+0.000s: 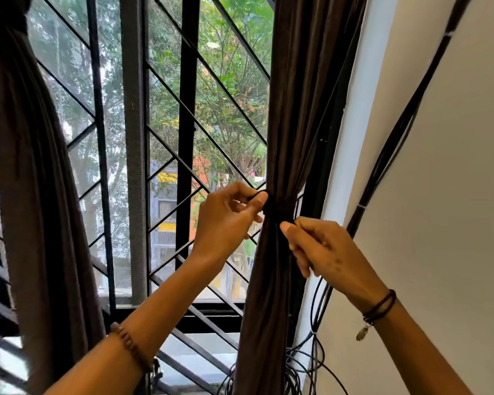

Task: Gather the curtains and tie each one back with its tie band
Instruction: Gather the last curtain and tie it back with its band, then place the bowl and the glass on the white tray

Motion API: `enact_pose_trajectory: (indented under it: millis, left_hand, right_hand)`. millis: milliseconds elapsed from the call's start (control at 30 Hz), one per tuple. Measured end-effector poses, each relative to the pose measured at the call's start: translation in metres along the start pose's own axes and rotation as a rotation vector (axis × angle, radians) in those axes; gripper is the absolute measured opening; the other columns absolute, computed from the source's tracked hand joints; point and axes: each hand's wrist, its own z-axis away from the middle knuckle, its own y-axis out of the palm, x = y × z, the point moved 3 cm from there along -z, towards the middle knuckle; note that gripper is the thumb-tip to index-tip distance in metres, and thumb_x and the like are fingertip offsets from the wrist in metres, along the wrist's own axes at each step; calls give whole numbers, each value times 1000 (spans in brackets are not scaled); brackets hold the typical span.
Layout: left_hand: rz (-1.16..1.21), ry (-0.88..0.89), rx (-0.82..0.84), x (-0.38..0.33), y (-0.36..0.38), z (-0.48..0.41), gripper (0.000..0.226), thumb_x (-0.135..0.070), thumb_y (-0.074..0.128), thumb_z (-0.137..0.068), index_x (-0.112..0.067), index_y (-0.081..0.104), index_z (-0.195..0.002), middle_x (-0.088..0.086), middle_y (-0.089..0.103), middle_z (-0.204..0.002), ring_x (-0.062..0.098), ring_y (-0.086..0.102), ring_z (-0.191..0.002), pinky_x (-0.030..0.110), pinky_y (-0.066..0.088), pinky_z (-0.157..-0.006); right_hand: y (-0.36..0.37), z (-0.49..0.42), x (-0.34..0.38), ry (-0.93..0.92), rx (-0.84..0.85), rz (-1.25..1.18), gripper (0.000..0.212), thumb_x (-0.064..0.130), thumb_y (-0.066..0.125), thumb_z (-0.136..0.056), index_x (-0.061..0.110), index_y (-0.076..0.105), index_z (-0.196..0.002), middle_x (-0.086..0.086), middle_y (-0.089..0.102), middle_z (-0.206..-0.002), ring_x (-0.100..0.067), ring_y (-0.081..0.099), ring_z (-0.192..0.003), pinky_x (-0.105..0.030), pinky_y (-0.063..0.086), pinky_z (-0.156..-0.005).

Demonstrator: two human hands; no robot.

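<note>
Curtain (pixel 285 124) at the right edge of the window (pixel 131 138) is already bunched into a narrow column, with the tie band (pixel 278 208) wrapped round its middle. Left hand (pixel 226 220) pinches one end of the band between thumb and forefinger; right hand (pixel 322 246) pinches the other end just below. The knot looks unfinished. At the window's left edge the second curtain (pixel 32 166) hangs gathered; whether it is tied I cannot tell.

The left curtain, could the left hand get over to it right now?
Probably yes, once freed. Nothing stands between the left hand and the left curtain, only open space before the window grille. But it now pinches the tie band round the right curtain.
</note>
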Motion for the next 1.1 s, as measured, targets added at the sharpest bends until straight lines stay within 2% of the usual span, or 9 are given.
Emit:
enact_pose_trajectory:
  millis: [167, 300, 400, 533, 700, 833, 967, 1033, 1100]
  left_hand:
    - [85, -118, -44, 5, 5, -14, 16, -26, 73, -89, -16, 66, -79, -6, 70, -67, 9, 73, -70, 20, 46, -43]
    - [183, -178, 5, 12, 8, -13, 19, -30, 70, -91, -12, 67, -87, -7, 73, -75, 9, 72, -70, 22, 48, -46]
    - [166, -170, 62, 18, 0, -8, 22, -36, 68, -92, -14, 69, -95, 0, 74, -85, 13, 71, -73, 21, 48, -48]
    - [88, -223, 67, 39, -18, 12, 22, -37, 67, -93, -16, 69, -99, 0, 75, -86, 17, 72, -73, 22, 48, -48]
    - [-65, -344, 53, 87, -50, 59, 17, -35, 67, -93, -19, 69, -95, -3, 75, -81, 15, 71, -71, 24, 49, -48]
    - [-133, -480, 17, 123, -88, 104, 14, -37, 66, -93, -23, 68, -94, -6, 75, -79, 10, 71, -69, 21, 49, -48]
    - [-180, -589, -45, 156, -136, 150, 13, -34, 66, -93, -21, 69, -93, -5, 75, -77, 11, 71, -68, 21, 49, -47]
    - [-183, -639, -74, 171, -161, 172, 11, -29, 67, -92, -18, 70, -91, -3, 75, -74, 11, 70, -66, 25, 51, -48]
    - [-188, -694, -112, 186, -192, 193, 9, -27, 68, -92, -19, 70, -89, -2, 74, -73, 11, 70, -65, 23, 50, -46]
  right_hand:
    - [-3, 3, -5, 2, 14, 9, 43, 42, 50, -102, 18, 55, -66, -8, 59, -51, -17, 58, -46, -17, 50, -59]
    - [5, 2, -12, 62, 6, -84, 41, 42, 51, -103, 16, 60, -72, -9, 63, -55, -22, 64, -50, -17, 47, -52]
    - [15, 2, -18, 140, 31, -209, 38, 43, 53, -102, 15, 65, -79, -11, 68, -62, -28, 69, -55, -25, 49, -46]
    - [43, 2, -28, 222, 96, -280, 34, 42, 58, -100, 12, 69, -89, -9, 75, -76, -29, 73, -62, -25, 49, -44]
    - [98, 8, -36, 222, 234, -264, 29, 38, 57, -101, 15, 68, -88, -3, 76, -80, -23, 75, -63, -26, 53, -48]
    - [151, 18, -39, 238, 334, -277, 30, 36, 59, -101, 10, 68, -86, -5, 76, -77, -25, 74, -62, -27, 51, -48]
    - [222, 37, -41, 294, 478, -311, 30, 35, 59, -101, 10, 67, -87, -7, 76, -78, -25, 74, -62, -28, 51, -48]
    - [259, 47, -40, 323, 551, -319, 30, 36, 60, -100, 10, 66, -86, -7, 76, -78, -25, 74, -62, -26, 50, -48]
    - [299, 56, -35, 333, 610, -321, 32, 36, 60, -100, 9, 66, -86, -6, 76, -78, -24, 74, -62, -24, 48, -46]
